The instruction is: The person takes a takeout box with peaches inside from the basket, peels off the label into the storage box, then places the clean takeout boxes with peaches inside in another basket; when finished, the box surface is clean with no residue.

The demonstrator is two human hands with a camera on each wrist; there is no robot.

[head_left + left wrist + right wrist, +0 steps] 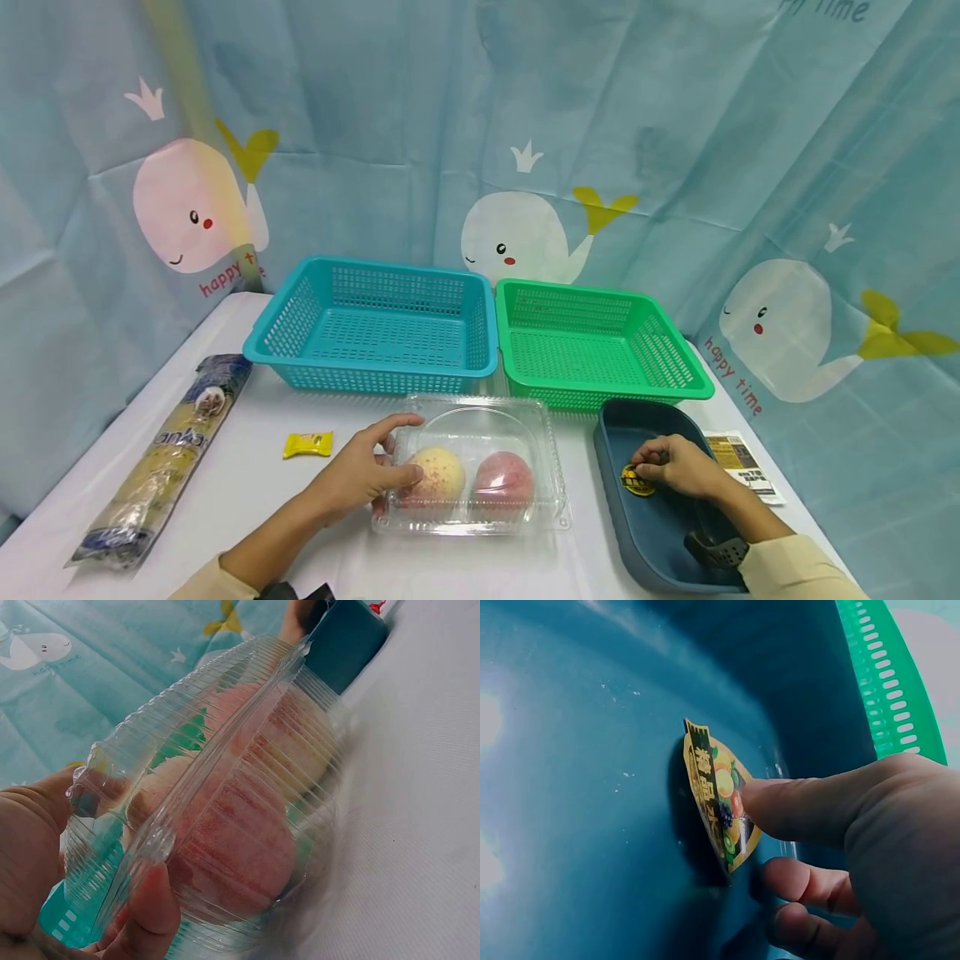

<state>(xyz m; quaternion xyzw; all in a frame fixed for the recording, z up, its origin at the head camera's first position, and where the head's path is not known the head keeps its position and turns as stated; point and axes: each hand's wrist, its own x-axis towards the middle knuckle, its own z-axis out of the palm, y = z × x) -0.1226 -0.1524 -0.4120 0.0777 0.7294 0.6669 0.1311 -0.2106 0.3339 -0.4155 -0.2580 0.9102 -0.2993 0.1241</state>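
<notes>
My left hand (pixel 358 482) grips the left side of a clear plastic clamshell box (pixel 553 454), thumb on the near face and fingers at the edge. Inside the closed box sit two peaches: a pale yellow one (pixel 439 472) and a pink one (pixel 504 478). In the left wrist view the thumb and fingers hold the box's ridged rim. My right hand (pixel 681 467) reaches into a dark blue bin (pixel 641 542). It pinches a gold-and-black fruit sticker (pixel 721 796) with printed fruit and characters, held near the bin's floor. The fingers behind the sticker are partly hidden.
A blue basket (pixel 375 379) and a green basket (pixel 600 392) stand side by side behind the box. To the left lie a small yellow packet (pixel 307 444) and a long printed plastic package (pixel 161 467). A printed sheet or packet (pixel 742 462) lies right of the bin.
</notes>
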